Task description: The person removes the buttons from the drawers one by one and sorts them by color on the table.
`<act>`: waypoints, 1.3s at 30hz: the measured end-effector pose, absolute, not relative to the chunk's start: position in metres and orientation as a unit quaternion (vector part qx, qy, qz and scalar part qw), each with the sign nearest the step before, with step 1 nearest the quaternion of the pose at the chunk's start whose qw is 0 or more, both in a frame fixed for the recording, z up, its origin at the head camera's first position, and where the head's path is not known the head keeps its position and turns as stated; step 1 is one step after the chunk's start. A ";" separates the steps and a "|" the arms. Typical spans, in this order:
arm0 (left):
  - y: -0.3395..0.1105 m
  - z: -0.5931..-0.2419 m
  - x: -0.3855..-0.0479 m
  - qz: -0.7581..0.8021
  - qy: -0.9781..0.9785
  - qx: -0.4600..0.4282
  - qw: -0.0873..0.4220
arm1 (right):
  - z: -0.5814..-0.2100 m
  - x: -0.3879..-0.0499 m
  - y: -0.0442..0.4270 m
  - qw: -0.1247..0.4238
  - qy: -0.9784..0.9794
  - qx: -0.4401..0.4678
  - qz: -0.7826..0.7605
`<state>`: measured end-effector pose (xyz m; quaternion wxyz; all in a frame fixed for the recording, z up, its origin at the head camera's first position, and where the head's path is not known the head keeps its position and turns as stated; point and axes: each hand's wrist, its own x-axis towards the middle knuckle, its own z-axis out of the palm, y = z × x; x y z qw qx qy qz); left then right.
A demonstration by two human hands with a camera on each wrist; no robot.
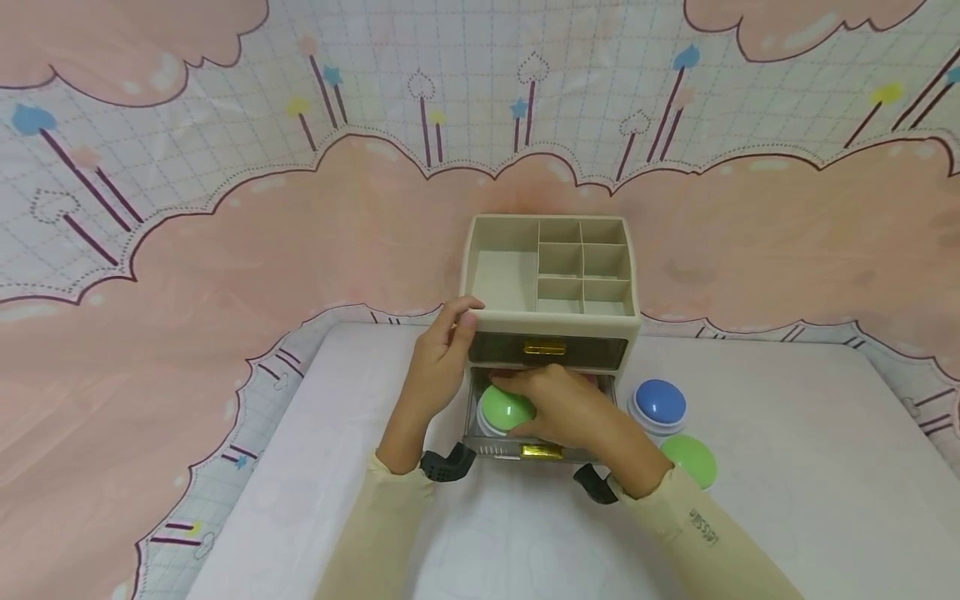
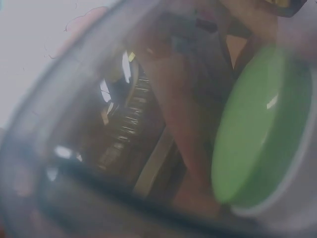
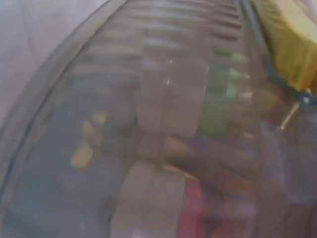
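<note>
In the head view a beige organizer [image 1: 555,318] stands with its lower clear drawer [image 1: 491,448] pulled out. The right hand [image 1: 566,407] reaches into that drawer and holds a round green-topped jar [image 1: 507,408] by its side, thumb and fingers around it. The left hand [image 1: 437,367] rests against the organizer's left front edge, fingertips near the top rim. In the left wrist view the green lid [image 2: 252,129] shows large on its white base, behind the clear drawer wall. Through clear plastic, the right wrist view shows a white and pink item [image 3: 190,208], blurred.
Right of the organizer, a blue-topped jar [image 1: 660,403] and a green round lid or jar [image 1: 690,460] sit on the white table [image 1: 360,367], close to the right forearm. The upper drawer [image 1: 495,350] is closed. A patterned cloth [image 1: 375,225] hangs behind.
</note>
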<state>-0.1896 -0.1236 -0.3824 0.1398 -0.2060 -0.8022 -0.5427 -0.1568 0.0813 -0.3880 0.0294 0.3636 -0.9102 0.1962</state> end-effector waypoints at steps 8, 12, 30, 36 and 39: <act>-0.124 -0.383 -0.189 -0.544 -0.801 -0.209 0.138 | -0.385 -0.157 0.085 0.028 -0.908 0.335 0.252; -0.124 -0.382 -0.189 -0.543 -0.802 -0.209 0.139 | -0.379 -0.150 0.084 0.040 -0.911 0.284 0.297; -0.124 -0.385 -0.190 -0.530 -0.811 -0.201 0.143 | -0.350 -0.102 0.140 0.135 -0.881 0.188 0.413; -0.123 -0.383 -0.189 -0.529 -0.810 -0.202 0.149 | -0.348 -0.086 0.193 0.190 -0.893 0.163 0.373; -0.124 -0.382 -0.189 -0.529 -0.809 -0.203 0.153 | -0.352 -0.080 0.220 0.213 -0.900 0.135 0.356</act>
